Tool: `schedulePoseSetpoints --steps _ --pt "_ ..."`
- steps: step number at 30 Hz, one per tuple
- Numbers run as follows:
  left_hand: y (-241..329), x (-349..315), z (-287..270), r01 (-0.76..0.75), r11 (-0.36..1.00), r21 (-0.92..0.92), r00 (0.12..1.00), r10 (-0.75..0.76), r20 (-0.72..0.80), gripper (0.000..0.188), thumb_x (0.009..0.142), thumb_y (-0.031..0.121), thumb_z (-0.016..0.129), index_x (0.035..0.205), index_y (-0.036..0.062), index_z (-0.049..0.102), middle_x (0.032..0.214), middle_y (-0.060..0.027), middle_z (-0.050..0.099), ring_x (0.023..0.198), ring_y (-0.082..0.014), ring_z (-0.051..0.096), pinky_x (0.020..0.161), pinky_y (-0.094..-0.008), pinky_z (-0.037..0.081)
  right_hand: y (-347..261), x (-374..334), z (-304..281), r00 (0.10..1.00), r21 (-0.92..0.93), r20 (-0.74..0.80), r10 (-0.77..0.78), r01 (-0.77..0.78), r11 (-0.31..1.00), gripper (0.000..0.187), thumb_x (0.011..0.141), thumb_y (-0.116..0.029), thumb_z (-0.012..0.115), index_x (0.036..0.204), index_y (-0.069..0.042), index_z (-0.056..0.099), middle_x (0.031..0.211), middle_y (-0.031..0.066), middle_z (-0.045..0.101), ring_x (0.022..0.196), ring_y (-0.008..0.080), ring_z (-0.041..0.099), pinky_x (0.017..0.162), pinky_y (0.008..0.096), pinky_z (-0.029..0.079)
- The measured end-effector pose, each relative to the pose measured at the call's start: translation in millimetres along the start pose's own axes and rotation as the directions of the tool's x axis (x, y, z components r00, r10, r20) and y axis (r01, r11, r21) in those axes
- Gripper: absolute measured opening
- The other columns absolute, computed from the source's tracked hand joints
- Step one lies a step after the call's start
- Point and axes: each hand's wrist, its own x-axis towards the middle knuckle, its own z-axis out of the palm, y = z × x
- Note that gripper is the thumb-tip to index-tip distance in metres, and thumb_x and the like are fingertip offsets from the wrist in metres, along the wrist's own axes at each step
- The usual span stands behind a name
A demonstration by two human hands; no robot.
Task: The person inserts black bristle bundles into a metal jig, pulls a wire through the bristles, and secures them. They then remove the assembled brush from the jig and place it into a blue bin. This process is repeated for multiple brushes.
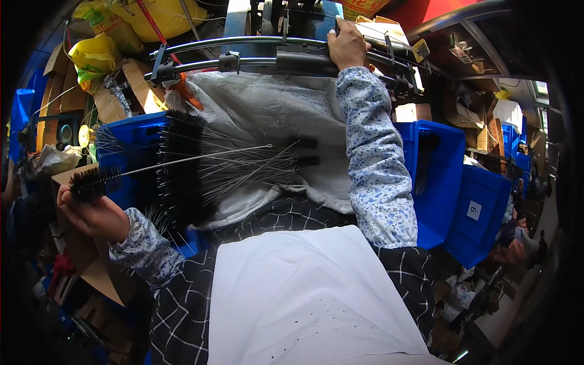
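Note:
My left hand [94, 216], out at the left, is closed around the black bristle head of a wire brush [94, 184]. Its thin twisted-wire stem [194, 158] points right and ends in a small loop. Below that stem, a large bundle of similar brushes [182, 164] lies across my lap on a grey cloth [261, 100], bristle heads left and wire stems right. At the top, my right hand [350, 45] rests at the machine [258, 45] beside its blue body, fingers bent. What those fingers hold, if anything, is hidden.
Metal rails [243, 62] run across the machine in front of me. A blue bin [131, 131] stands at the left, with more blue bins [441, 182] at the right. Yellow bags [97, 55] and cardboard pieces [143, 85] crowd the upper left.

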Motion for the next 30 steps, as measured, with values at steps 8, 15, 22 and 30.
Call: schedulePoseSetpoints --steps 8,15,22,30 --pt "-1 -2 2 0.064 0.99 -0.127 0.996 -0.071 -0.051 0.021 0.085 0.016 0.048 0.095 -0.003 0.049 0.092 -0.0104 0.049 0.085 -0.0181 0.05 0.071 -0.0279 0.044 -18 0 11 1.0 -0.025 0.007 0.002 -0.002 1.0 0.032 0.074 -0.019 0.056 0.105 -0.01 0.056 0.1 0.0066 0.056 0.092 0.0228 0.054 0.08 0.0463 0.033" --pt "-2 -5 6 0.009 0.997 -0.076 1.0 -0.01 -0.015 0.023 0.085 0.014 0.047 0.097 -0.0054 0.048 0.095 -0.0132 0.05 0.087 -0.0214 0.052 0.076 -0.0316 0.047 -54 -2 9 0.998 -0.03 0.062 0.019 -0.017 0.999 0.037 0.075 -0.02 0.055 0.11 -0.008 0.053 0.101 0.0087 0.056 0.092 0.0252 0.054 0.077 0.0452 0.036" --pt "13 -10 15 -0.454 0.762 0.462 0.891 0.404 0.208 0.021 0.09 0.013 0.041 0.095 -0.0066 0.047 0.095 -0.0118 0.049 0.086 -0.0191 0.053 0.077 -0.0325 0.05 -52 -2 6 0.997 -0.028 0.077 0.0 0.002 1.0 0.038 0.075 -0.021 0.055 0.11 -0.007 0.053 0.101 0.0094 0.056 0.094 0.0262 0.054 0.076 0.047 0.037" --pt "-11 -15 10 0.178 0.912 -0.369 0.975 -0.214 -0.059 0.022 0.081 0.009 0.053 0.1 -0.0028 0.051 0.092 -0.0105 0.054 0.084 -0.0187 0.055 0.072 -0.0275 0.049 21 4 -2 0.999 0.024 -0.01 -0.047 0.047 0.999 0.036 0.074 -0.021 0.056 0.107 -0.009 0.054 0.104 0.0098 0.055 0.097 0.0271 0.052 0.081 0.0461 0.036"
